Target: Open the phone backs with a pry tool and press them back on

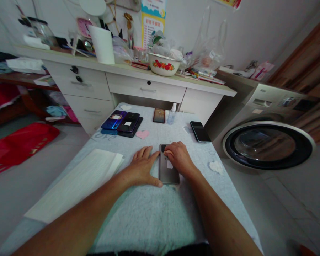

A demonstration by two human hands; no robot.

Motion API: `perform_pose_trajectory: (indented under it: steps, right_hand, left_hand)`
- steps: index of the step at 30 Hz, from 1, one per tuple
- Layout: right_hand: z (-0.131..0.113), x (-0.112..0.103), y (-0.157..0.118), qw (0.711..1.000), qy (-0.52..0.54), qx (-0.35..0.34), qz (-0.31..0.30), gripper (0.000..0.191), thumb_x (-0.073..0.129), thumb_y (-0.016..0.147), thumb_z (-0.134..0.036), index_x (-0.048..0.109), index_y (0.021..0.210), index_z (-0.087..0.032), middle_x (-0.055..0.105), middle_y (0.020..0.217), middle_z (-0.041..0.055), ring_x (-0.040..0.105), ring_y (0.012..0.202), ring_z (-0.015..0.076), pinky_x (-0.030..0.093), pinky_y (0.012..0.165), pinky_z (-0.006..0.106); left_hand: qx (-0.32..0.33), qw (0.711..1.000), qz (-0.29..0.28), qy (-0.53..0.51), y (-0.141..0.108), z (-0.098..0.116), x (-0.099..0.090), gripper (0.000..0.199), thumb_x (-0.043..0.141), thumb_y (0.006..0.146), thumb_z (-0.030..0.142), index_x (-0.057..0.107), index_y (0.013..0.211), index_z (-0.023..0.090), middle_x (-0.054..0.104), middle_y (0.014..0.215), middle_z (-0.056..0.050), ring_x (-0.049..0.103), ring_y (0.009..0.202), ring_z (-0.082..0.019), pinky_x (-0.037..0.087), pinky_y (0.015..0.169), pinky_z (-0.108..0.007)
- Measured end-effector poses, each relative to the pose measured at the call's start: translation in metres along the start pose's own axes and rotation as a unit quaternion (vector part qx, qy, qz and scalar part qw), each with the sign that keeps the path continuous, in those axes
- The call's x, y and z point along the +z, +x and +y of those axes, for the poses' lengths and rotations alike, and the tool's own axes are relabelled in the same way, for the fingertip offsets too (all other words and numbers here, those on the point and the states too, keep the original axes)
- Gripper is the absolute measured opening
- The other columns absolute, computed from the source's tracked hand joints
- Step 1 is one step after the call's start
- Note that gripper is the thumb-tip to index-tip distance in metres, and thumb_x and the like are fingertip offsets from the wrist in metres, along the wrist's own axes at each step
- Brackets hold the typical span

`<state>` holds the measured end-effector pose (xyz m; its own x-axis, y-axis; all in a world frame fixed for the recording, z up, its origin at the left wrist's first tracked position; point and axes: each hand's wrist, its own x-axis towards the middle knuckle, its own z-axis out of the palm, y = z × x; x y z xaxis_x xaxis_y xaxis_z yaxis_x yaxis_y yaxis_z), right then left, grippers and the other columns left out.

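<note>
A grey phone [168,175] lies back up on the cloth-covered table, with a small white label [169,164] on it and a dark camera block at its top left. My left hand [143,166] rests on the cloth with spread fingers, its thumb and index finger touching the phone's left edge and lower corner. Over the phone's upper part, my right hand [179,156] is closed, its fingertips pinching something small and pale orange against the back near the cameras. That small item is mostly hidden by the fingers.
Stacked phones [128,122] lie at the table's back left. A brown phone-shaped item [159,115] and a clear spray bottle [171,115] stand at the back, a dark phone [200,131] at the right. White sheets [77,185] cover the left side. A washing machine [237,103] is beyond.
</note>
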<state>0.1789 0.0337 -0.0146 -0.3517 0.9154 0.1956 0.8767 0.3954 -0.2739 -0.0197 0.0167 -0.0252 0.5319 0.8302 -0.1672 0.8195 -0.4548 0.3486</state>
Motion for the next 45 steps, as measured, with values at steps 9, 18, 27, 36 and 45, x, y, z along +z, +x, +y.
perform_pose_trajectory:
  steps: [9, 18, 27, 36, 45]
  right_hand:
    - [0.002, -0.001, 0.009, 0.998, -0.034, 0.057, -0.002, 0.017, 0.053, 0.092, -0.026, 0.069, 0.098, -0.022, 0.066, 0.101, 0.0063, 0.05, 0.096, 0.0219, 0.031, 0.086, 0.032]
    - [0.001, 0.001, 0.009, 0.999, -0.033, 0.039, -0.002, 0.019, 0.052, 0.093, -0.027, 0.069, 0.099, -0.022, 0.066, 0.1, 0.0063, 0.049, 0.095, 0.0219, 0.031, 0.084, 0.032]
    - [-0.003, 0.001, 0.006, 1.0, -0.022, -0.004, -0.01, 0.019, 0.053, 0.092, -0.029, 0.068, 0.1, -0.021, 0.066, 0.094, 0.0057, 0.05, 0.089, 0.0205, 0.031, 0.083, 0.032]
    - [-0.01, -0.003, 0.002, 0.998, 0.013, -0.037, -0.039, 0.011, 0.058, 0.089, -0.026, 0.067, 0.092, -0.02, 0.065, 0.091, 0.0053, 0.051, 0.088, 0.0187, 0.033, 0.084, 0.031]
    - [-0.012, -0.011, -0.004, 0.991, 0.073, -0.097, -0.06, 0.007, 0.062, 0.083, -0.019, 0.068, 0.085, -0.018, 0.064, 0.085, 0.0037, 0.053, 0.086, 0.0178, 0.037, 0.084, 0.03]
  left_hand:
    - [-0.002, 1.0, 0.002, 0.002, 0.0, 0.0, 0.0, 0.126, 0.067, 0.049, 0.079, 0.023, 0.151, 0.019, 0.012, 0.159, -0.02, 0.005, 0.143, -0.045, 0.015, 0.112, -0.056]
    - [-0.007, 1.0, -0.003, -0.001, -0.001, 0.001, -0.001, 0.126, 0.067, 0.049, 0.079, 0.023, 0.151, 0.018, 0.012, 0.159, -0.019, 0.004, 0.144, -0.045, 0.015, 0.113, -0.056]
    - [-0.003, 1.0, 0.008, 0.001, 0.002, -0.003, 0.004, 0.132, 0.065, 0.047, 0.082, 0.021, 0.151, 0.014, 0.012, 0.158, -0.022, 0.004, 0.144, -0.044, 0.014, 0.113, -0.055]
    - [-0.008, 1.0, 0.0, 0.011, 0.001, 0.001, 0.001, 0.132, 0.063, 0.049, 0.082, 0.02, 0.15, 0.008, 0.01, 0.158, -0.024, 0.005, 0.144, -0.043, 0.014, 0.114, -0.052]
    - [-0.009, 1.0, 0.003, 0.01, 0.002, 0.0, 0.003, 0.13, 0.064, 0.048, 0.081, 0.022, 0.149, 0.012, 0.011, 0.158, -0.023, 0.006, 0.144, -0.044, 0.015, 0.113, -0.054]
